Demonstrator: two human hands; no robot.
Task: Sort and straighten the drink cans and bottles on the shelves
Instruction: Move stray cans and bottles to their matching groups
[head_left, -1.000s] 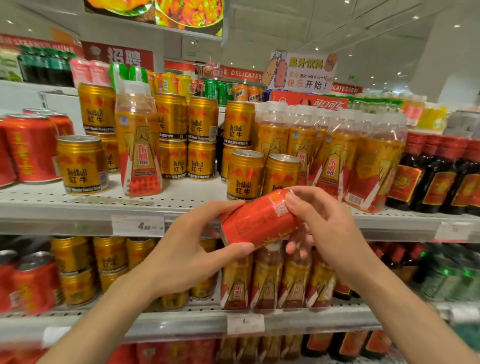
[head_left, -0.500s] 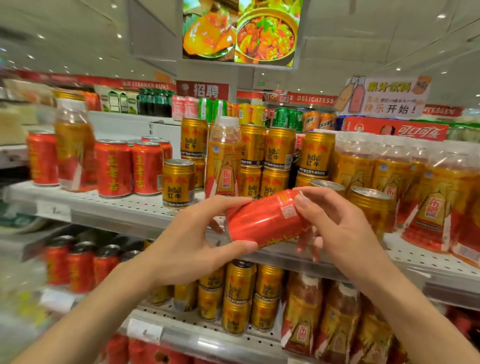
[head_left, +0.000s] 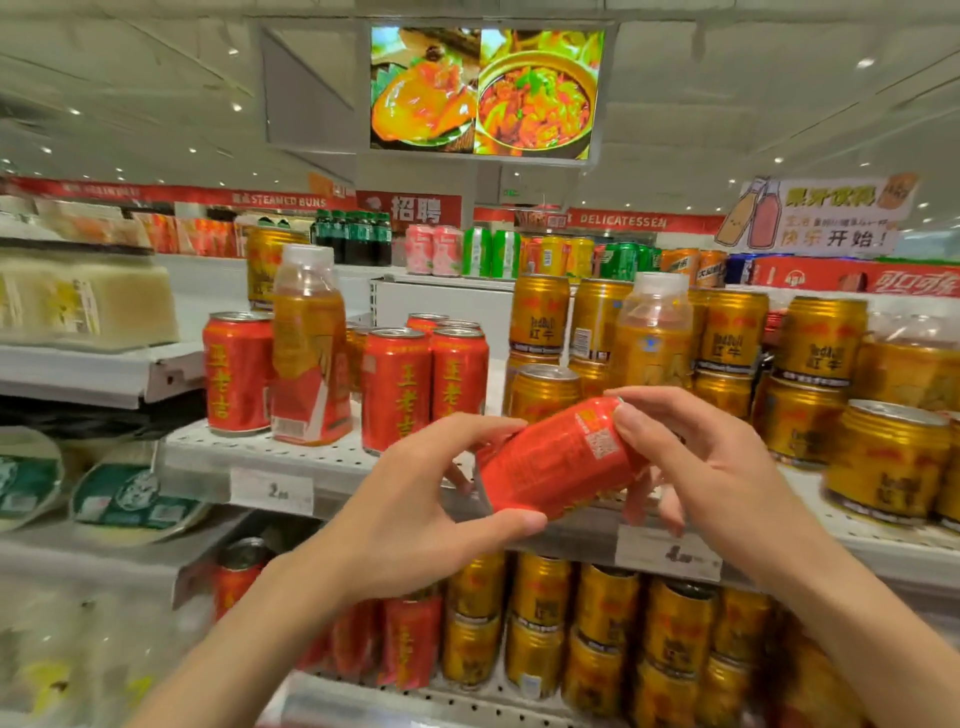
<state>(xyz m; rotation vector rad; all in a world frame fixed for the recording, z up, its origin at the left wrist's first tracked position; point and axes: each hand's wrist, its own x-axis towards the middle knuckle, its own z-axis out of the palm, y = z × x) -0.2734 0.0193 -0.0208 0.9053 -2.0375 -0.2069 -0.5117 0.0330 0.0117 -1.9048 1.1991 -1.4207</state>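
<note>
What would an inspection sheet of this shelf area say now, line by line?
Surface: white perforated shelf, price tags on its edge.
Job's things: red can held tilted in front of the shelf; red cans upright; gold cans stacked at the right; bottle among the red cans.
Clutter: nothing seen.
Hands: left hand and right hand both grip the red can.
Cables: nothing seen.
Surroundings: food screen overhead.

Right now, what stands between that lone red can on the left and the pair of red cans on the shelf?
In the head view, an orange bottle with a clear cap stands between the lone red can and the pair of red cans.
</note>
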